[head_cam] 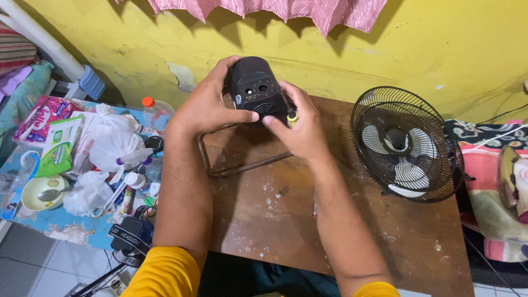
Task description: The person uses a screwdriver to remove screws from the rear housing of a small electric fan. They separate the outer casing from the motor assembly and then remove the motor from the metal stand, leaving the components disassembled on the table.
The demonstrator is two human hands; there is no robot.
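A black rounded fan motor housing [254,88] is held up over the far side of a brown wooden table [286,220]. My left hand [206,104] grips its left side, thumb pressed against the front. My right hand [300,124] holds its right side and also pinches a small tool with a yellow-tipped handle [292,116]. A bent metal wire stand [242,165] lies on the table under the housing. To the right a black fan grille with white blades [404,144] stands on the table.
A blue side table [55,220] at the left is crowded with plastic bags, wipe packets, bottles, a bowl with a spoon [41,192] and a dark headlamp box [129,234]. A yellow wall rises behind. Bedding lies at the right edge.
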